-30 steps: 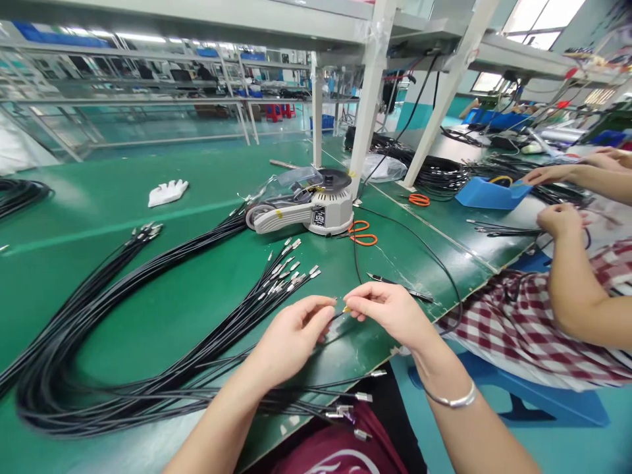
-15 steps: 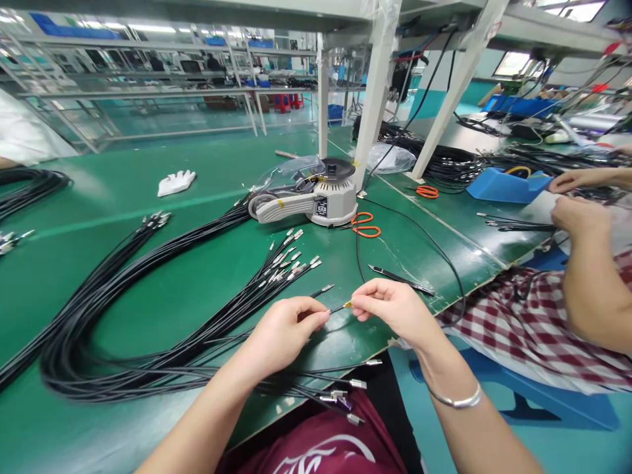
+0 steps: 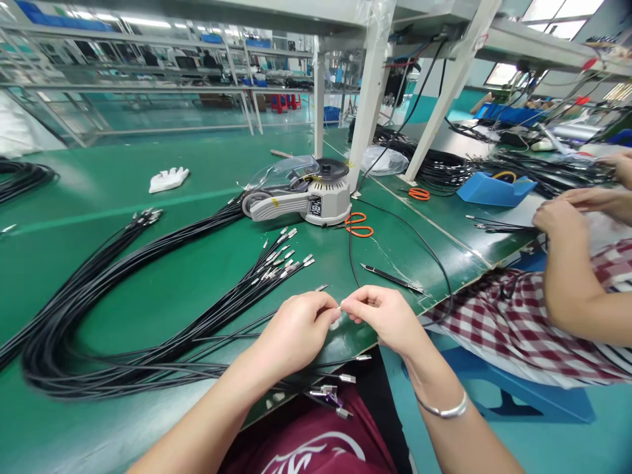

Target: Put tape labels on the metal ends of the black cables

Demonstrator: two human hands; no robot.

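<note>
My left hand point(image 3: 301, 329) is closed in a pinch on a black cable point(image 3: 269, 317) near the table's front edge. Fingertip to fingertip with it, my right hand point(image 3: 382, 316) pinches the same cable; a tiny pale bit shows between them, and the fingers hide the rest. Beside my left hand lies a bundle of black cables point(image 3: 123, 263) with metal connectors point(image 3: 281, 263), curved in a large U. Several cable ends point(image 3: 345, 378) stick out below my left wrist, over the table edge. A black-handled craft knife point(image 3: 392, 278) rests right of my hands.
Behind the cables stands a grey tape dispenser point(image 3: 328, 197), with orange-handled scissors point(image 3: 359, 225) beside it. A white glove point(image 3: 168, 180) lies at the far left. At right, a co-worker's hands point(image 3: 563, 214) are near a blue tape holder point(image 3: 496, 189). A white post point(image 3: 370, 99) rises from the green table point(image 3: 212, 158).
My hands have drawn together, covering the cable stretch and the yellow bit that showed between them. The view has shifted slightly, and the co-worker's hands have come closer together.
</note>
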